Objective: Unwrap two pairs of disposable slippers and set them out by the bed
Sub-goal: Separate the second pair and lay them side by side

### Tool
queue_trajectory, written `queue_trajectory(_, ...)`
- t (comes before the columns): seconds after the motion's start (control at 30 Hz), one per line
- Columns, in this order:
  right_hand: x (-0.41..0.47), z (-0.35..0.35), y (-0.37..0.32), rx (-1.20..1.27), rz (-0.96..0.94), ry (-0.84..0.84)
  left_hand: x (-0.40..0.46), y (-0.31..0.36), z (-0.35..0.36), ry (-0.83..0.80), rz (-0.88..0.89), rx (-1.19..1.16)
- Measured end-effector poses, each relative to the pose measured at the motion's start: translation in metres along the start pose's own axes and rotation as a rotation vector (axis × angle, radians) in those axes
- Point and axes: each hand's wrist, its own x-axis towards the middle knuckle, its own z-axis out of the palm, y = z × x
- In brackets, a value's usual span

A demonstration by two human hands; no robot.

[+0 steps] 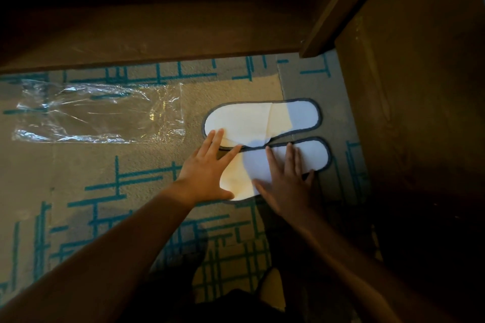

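Note:
Two flat white disposable slippers with grey edging lie side by side on the carpet. The far slipper [259, 119] and the near slipper [309, 156] both point right. My left hand [207, 173] rests flat with spread fingers across the heel ends of both slippers. My right hand [284, 183] lies flat with fingers apart on the middle of the near slipper. An empty clear plastic wrapper [97, 113] lies flat on the carpet to the left of the slippers.
The carpet [105, 191] is beige and grey with teal line patterns. A dark wooden bed base [157, 37] runs along the far side. A dark wooden cabinet side [414, 86] stands at the right, close to the slippers' toes.

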Motion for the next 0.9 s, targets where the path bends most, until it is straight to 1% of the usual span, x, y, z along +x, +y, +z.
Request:
queue_trajectory(0.1,0.000,0.001,0.000,-0.018,0.010,0.028,0.003,0.002,-0.002,-0.009,-0.011,-0.030)
queue_trajectory(0.3,0.009,0.008,0.014,-0.009,0.052,0.066,0.013,0.014,-0.013,-0.047,-0.015,-0.008)
queue_trajectory(0.63,0.019,0.001,0.035,0.030,0.102,0.090,0.038,0.024,-0.016,-0.008,0.006,0.034)
queue_trajectory(0.9,0.019,-0.002,0.036,0.000,0.106,0.086,0.042,0.025,-0.019,-0.026,0.024,0.012)
